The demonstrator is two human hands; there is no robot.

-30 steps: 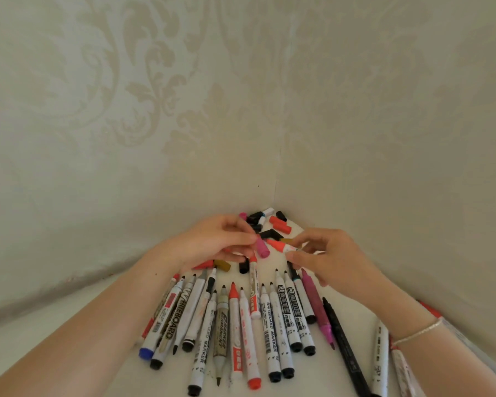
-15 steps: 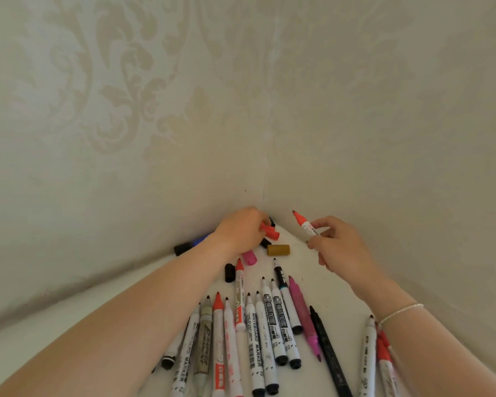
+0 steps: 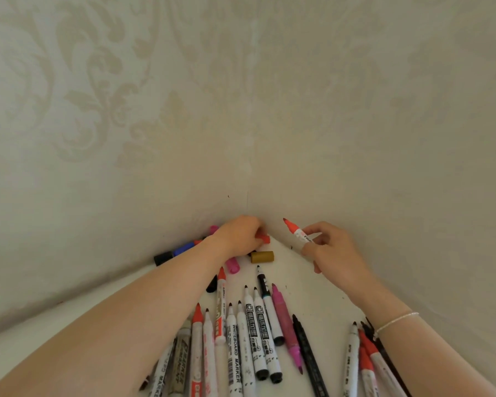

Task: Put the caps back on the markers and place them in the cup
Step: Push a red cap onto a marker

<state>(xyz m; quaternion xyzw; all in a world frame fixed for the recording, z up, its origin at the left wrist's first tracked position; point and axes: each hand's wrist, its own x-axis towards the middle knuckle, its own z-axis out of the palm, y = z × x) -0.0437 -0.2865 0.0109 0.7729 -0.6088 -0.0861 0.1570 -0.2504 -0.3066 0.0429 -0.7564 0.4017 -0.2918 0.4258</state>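
Note:
My right hand point(image 3: 334, 249) pinches an uncapped red-tipped white marker point(image 3: 297, 231), its tip pointing up and left toward the wall corner. My left hand point(image 3: 238, 234) reaches into the corner with fingers curled round a red cap point(image 3: 264, 239). Loose caps lie near it: a gold one point(image 3: 262, 257), a pink one point(image 3: 232, 265), a black one point(image 3: 212, 283), and blue and black ones point(image 3: 172, 253) along the left wall. Several uncapped markers point(image 3: 249, 333) lie fanned on the white surface below my hands. No cup is in view.
Patterned walls meet in a corner point(image 3: 248, 202) right behind my hands, closing in the white surface point(image 3: 321, 299) on both sides. A few more markers point(image 3: 364, 359) lie under my right wrist, which wears a thin bracelet.
My right hand lifted the red marker off the surface and raised it. My left hand moved deeper into the corner and took hold of the red cap. The view tilted upward.

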